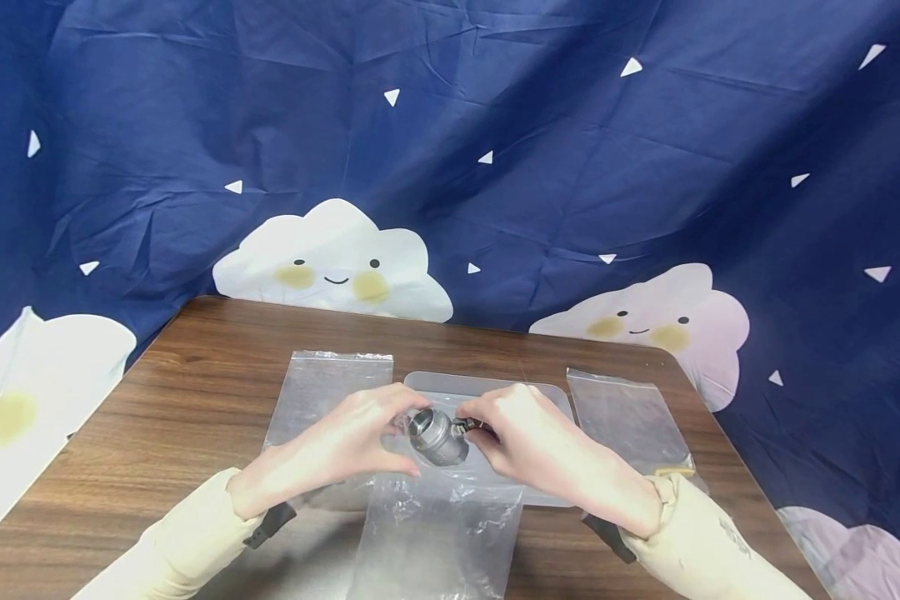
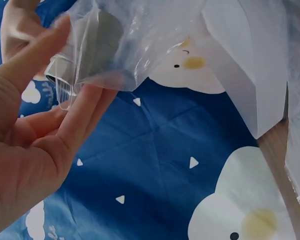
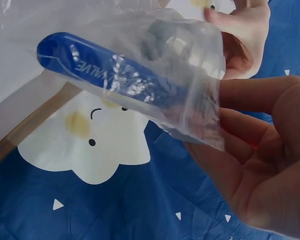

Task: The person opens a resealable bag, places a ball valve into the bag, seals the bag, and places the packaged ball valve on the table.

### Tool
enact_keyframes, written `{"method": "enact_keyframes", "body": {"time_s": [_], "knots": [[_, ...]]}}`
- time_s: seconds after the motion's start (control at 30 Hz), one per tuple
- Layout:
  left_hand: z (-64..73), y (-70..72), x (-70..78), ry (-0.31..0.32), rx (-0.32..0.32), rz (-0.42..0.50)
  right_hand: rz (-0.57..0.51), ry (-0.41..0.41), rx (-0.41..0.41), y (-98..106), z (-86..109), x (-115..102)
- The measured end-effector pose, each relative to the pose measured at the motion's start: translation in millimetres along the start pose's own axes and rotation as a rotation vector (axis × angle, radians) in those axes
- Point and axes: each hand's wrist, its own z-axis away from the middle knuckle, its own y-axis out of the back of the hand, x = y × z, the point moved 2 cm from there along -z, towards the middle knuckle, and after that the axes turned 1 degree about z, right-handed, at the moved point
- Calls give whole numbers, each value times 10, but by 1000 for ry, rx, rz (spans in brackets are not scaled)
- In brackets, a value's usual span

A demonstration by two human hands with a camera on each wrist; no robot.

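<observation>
A metal ball valve (image 1: 438,437) hangs over the middle of the table, with clear plastic around it. Its blue lever handle (image 3: 97,62) shows through the clear plastic bag (image 1: 438,533), whose lower part trails toward me. My right hand (image 1: 528,433) pinches the valve near its stem, at the bag's edge. On the other side, my left hand (image 1: 345,442) spreads around the threaded end; its fingertips touch the bag and the thumb stands apart from them. In the left wrist view the valve body (image 2: 102,42) looks blurred behind the plastic.
A pale translucent tray (image 1: 487,383) stands on the wooden table (image 1: 217,358) behind the hands. One flat zip bag (image 1: 330,383) lies left of it and another zip bag (image 1: 630,412) lies right. A blue cloth (image 1: 450,125) with clouds hangs behind the table.
</observation>
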Motion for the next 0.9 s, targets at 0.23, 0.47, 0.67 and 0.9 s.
{"method": "enact_keyframes", "body": {"time_s": [0.23,0.47,0.67,0.9], "knots": [[14,-21,20,-72,12,-65,11,4,-32,35,-9,0],[15,-5,61,-96,98,-20,8,-10,-62,63,-10,-13],[18,2,78,-96,108,-49,20,-32,-116,39,-21,-33],[12,7,112,-110,145,-8,73,-20,-179,-75,-28,-101]]}}
